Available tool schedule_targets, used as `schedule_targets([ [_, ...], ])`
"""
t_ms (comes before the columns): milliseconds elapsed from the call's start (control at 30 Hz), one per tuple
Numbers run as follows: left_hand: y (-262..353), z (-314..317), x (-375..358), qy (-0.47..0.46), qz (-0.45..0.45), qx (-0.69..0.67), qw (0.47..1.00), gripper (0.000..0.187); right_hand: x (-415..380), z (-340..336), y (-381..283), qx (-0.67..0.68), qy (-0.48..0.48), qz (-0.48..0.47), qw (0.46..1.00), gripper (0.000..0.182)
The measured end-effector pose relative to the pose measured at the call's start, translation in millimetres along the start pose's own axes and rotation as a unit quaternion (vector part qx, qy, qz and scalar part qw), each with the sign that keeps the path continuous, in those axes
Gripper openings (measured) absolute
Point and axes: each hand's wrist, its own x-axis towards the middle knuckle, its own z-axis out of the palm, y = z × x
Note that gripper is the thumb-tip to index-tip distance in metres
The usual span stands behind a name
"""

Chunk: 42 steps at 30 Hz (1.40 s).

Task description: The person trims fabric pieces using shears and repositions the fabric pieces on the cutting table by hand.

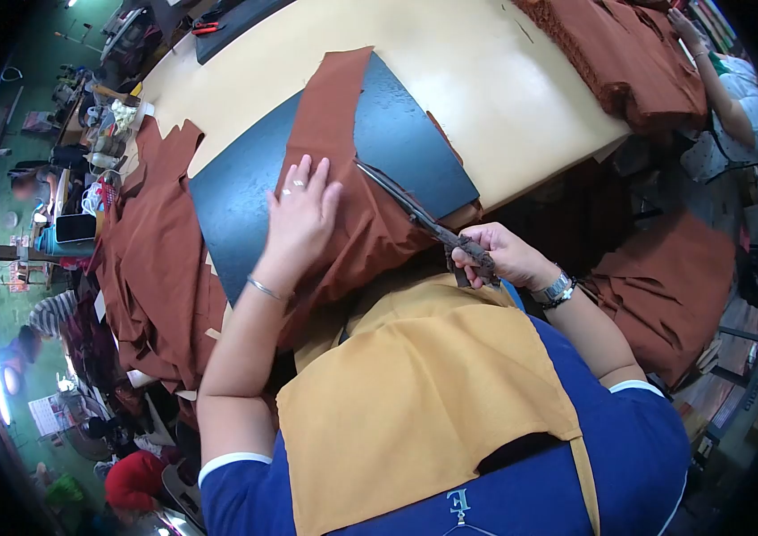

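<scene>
Rust-brown cloth (329,107) lies across a dark blue board (241,183), with its narrow end toward the far side and its wider part gathered at the near edge. My left hand (300,219) rests flat on this cloth, fingers stretched out. In my right hand (506,254) is a pair of scissors (404,198), its handles wrapped in dark material. The blades point up and left, their tip at the right edge of the cloth, just right of my left fingers. Whether the blades are apart is hard to see.
The board lies on a cream table (450,54). More rust-brown cloth (165,241) hangs at the left, and a thick pile (629,62) sits at the far right near another person's arm (723,98). Red-handled pliers (208,29) lie at the back. A phone (75,228) is at the left.
</scene>
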Motion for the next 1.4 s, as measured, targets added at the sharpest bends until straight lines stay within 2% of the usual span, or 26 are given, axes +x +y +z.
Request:
schedule_targets([
  [33,-4,-17,8,-0.039,-0.001,-0.003,0.999,0.058,0,0,0,-0.001,0.002,0.001,1.000,0.024],
  [67,-13,-26,19,-0.044,0.042,0.019,0.998,0.055,-1,-1,0,-0.004,0.004,0.002,1.000,0.024],
  [167,-27,-29,40,0.039,0.192,0.069,0.978,0.064,0,-4,-1,-0.020,0.004,0.014,1.000,0.024],
  [200,-38,-16,47,0.030,0.183,0.058,0.981,0.078,1,-3,-4,-0.014,0.002,0.015,1.000,0.024],
  [333,-40,0,50,0.044,0.172,0.065,0.982,0.088,4,0,-8,-0.014,0.006,0.014,1.000,0.024],
  [500,-30,8,37,0.059,0.143,0.072,0.985,0.086,9,8,-18,0.010,0.015,0.038,0.999,0.022],
  [733,-29,15,30,0.079,0.083,0.071,0.991,0.085,6,8,-5,0.005,0.020,0.003,1.000,0.021],
  [1133,-18,28,19,0.109,0.085,0.071,0.988,0.089,10,8,-13,-0.007,0.023,0.016,1.000,0.027],
  [1300,-14,27,13,0.099,0.050,0.055,0.992,0.091,8,9,-3,-0.015,0.035,-0.012,0.999,0.026],
  [1400,-4,29,9,0.105,0.025,0.055,0.993,0.091,7,10,-7,-0.026,0.041,0.012,0.999,0.027],
])
